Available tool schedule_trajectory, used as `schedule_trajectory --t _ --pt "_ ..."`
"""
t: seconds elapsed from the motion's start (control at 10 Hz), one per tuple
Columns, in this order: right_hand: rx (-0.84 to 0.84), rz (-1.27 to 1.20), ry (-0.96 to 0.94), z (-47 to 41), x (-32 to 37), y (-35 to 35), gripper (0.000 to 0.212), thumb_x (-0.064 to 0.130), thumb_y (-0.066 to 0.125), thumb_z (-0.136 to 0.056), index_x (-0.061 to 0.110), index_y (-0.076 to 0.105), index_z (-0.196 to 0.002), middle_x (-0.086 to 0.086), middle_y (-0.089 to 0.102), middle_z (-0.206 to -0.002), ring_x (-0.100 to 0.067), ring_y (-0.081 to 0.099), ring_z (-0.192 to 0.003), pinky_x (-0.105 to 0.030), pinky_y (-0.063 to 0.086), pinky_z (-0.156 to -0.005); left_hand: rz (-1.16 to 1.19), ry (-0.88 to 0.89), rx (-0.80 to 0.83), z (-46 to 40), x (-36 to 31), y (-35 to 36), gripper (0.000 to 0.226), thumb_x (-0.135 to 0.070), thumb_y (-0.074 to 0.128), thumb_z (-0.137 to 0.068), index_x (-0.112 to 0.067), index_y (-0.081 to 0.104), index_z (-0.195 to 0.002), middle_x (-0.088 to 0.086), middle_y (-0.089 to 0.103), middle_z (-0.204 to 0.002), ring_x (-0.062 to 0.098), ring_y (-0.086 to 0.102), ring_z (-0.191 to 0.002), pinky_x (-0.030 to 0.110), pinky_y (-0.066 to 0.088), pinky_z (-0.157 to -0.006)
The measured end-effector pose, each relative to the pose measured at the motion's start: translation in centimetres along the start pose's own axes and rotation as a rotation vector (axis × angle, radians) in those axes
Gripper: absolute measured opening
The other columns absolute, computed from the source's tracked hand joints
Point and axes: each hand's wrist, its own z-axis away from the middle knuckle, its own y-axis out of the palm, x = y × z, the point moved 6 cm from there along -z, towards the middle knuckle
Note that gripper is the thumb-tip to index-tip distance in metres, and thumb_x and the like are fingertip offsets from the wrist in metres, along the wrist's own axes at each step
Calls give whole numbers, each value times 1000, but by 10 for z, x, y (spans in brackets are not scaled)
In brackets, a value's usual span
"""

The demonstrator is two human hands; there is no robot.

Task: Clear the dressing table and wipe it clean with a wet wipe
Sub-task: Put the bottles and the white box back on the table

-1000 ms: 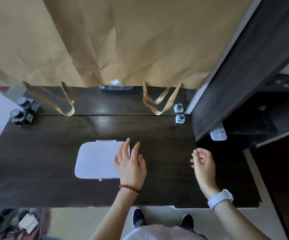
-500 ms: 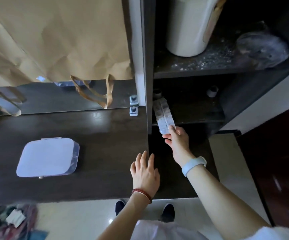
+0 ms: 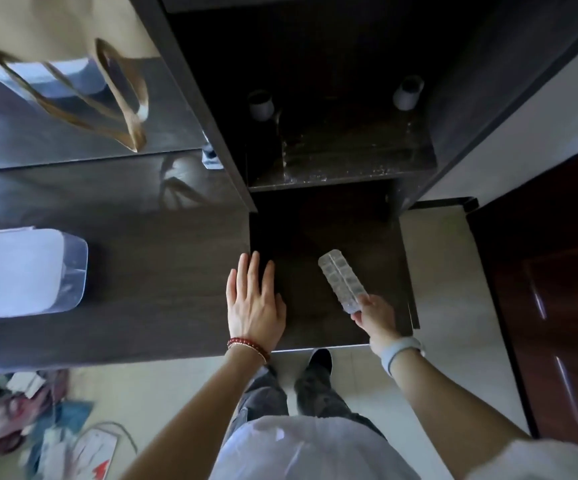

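Dressing table (image 3: 135, 271), seen from the head camera, carries one white-lidded clear box (image 3: 21, 273) at the left edge of its dark top, and one small clear item (image 3: 209, 159) sits at the back right corner against the mirror. The right hand (image 3: 374, 315) pinches one clear compartmented case (image 3: 341, 280) by its near end, over the lower dark surface to the right of the tabletop. The left hand (image 3: 254, 304) lies flat, fingers spread, at the tabletop's right front corner, gripping nothing. The case looks light, stiff and somewhat slippery, probably brittle plastic; held by one end it could tip, so a grip nearer its middle seems safer. The box likely wants both hands at its sides. Two small cylinders (image 3: 408, 93) stand on the side shelf (image 3: 350, 168).
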Motion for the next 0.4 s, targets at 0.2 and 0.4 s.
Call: schedule_trajectory --t 0.2,0.4 --pt "-9 -298 148 -12 0 4 12 7 51 -92 3 53 -80 -10 51 -74 -19 51 -64 -19 52 -57 -46 -26 9 -1 -2 -5 55 -28 37 -75 -8 49 -125 16 45 -137 34 34 -131 41 17 -110" --pt "-66 35 3 -18 2 0 32 10 43 -93 1 51 -123 -12 59 -89 -25 54 -80 -49 49 -90 -53 -40 30 -1 -3 -7 57 -30 35 -74 -8 50 -124 16 46 -137 33 35 -131 42 20 -111"
